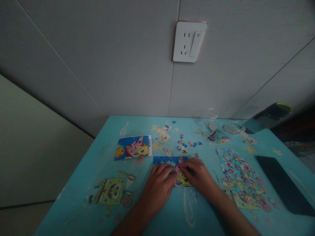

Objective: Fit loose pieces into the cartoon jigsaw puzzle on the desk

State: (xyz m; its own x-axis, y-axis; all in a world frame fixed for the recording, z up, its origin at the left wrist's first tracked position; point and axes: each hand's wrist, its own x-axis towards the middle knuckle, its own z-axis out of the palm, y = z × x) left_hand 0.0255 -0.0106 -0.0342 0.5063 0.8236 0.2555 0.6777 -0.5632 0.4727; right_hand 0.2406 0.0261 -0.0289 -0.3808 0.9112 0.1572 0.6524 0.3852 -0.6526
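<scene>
We have our left hand (159,183) and right hand (197,177) lying side by side on the blue desk (81,183), fingertips meeting over the partly assembled puzzle (169,161), fingers curled down and pressing on it rather than clamped around any piece. Just beyond the left hand lies the reference picture card (133,147); loose puzzle pieces (183,146) are scattered past the fingertips, and a larger heap of pieces (240,178) sits right of the right hand, with a dark phone (283,186) farther out.

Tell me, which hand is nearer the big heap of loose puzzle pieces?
Right. The right hand lies just left of the heap of loose puzzle pieces, on the part-built puzzle. The left hand is farther off, beyond the right one.
</scene>
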